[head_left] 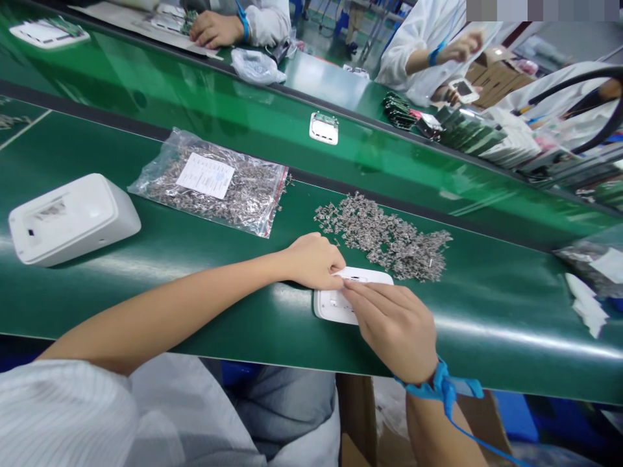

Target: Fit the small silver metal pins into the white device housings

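A white plastic housing [333,310] with rounded corners and a recessed middle lies on the green work surface in front of me. My left hand [315,261] is curled over its left upper part, thumb and forefinger pinched together. From the right, my right hand [396,324] reaches across the housing with its fingers pressed together. The fingertips of both hands meet above the recess, and whatever they pinch is too small or hidden to make out. A blue strap [440,386] with a cord circles my right wrist. Just beyond the housing lies a loose pile of small metal parts [384,237].
A clear bag of small metal parts [204,185] with a white label lies left of the pile. Farther left rests a larger white wedge-shaped housing [73,220]. Behind a dark rail, a white part [324,128] sits on a green strip. Co-workers' hands [217,29] work opposite.
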{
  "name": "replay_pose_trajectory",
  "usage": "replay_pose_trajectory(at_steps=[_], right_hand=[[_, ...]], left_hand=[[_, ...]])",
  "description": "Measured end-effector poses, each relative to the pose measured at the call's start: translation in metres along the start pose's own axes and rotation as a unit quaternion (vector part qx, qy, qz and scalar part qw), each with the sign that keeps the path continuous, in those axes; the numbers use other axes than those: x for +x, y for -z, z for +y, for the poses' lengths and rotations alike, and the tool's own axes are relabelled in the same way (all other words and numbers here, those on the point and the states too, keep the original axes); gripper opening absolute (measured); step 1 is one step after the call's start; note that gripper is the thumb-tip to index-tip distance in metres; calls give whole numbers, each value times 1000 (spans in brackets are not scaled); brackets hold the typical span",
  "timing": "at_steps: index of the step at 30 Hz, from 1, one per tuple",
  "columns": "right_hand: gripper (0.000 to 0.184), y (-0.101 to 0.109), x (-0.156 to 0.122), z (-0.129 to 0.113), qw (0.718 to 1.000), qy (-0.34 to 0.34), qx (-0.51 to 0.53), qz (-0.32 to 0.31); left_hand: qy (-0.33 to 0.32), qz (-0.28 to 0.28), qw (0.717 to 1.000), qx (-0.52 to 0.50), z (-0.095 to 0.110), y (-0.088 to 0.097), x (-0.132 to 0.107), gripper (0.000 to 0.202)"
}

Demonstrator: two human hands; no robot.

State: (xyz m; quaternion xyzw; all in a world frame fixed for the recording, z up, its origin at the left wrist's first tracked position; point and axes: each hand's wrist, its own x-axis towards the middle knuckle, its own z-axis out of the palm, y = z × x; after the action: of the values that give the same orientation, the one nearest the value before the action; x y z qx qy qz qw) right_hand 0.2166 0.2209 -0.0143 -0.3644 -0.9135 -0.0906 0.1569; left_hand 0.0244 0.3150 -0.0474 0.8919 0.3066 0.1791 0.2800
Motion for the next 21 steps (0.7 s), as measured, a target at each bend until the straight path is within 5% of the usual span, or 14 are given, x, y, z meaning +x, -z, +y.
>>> replay_pose_trajectory(at_steps=[21], right_hand=[[19,-2,1,-8,995,28,-93,-5]], left_hand=[[-9,12,991,134,5,-9,-1,29]])
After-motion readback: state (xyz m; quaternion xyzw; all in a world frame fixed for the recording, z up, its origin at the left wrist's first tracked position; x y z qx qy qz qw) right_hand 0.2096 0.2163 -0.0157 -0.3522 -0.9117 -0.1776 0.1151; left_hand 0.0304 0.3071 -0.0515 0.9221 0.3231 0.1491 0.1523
